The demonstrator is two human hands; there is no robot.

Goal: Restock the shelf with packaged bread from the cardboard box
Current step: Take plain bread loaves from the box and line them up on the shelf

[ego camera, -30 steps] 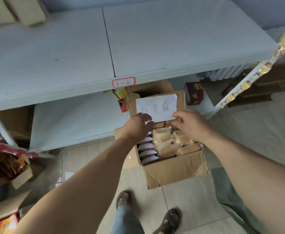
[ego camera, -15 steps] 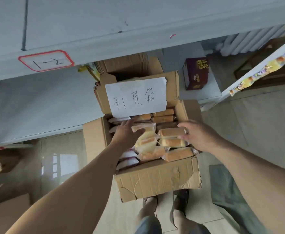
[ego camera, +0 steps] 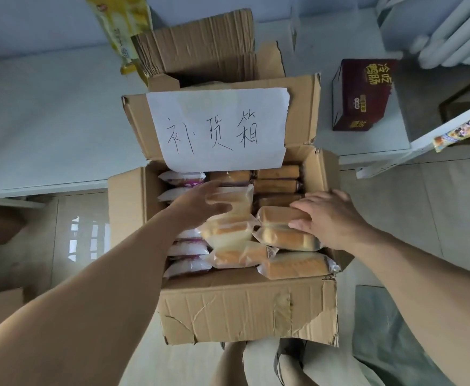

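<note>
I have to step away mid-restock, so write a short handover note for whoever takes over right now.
Left hand: in the cardboard box, fingers curled round a clear-wrapped bread pack in the middle column; grip on, pack not lifted out.
Right hand: fingers and thumb closed on a bread pack in the right column, also in the box.
Things: the box stands on the floor before the low shelf, full of bread packs, with white-and-purple packs along its left side.
Done: both packs gripped.
Left: lift them out, place them on the shelf, repeat for the rest.
</note>
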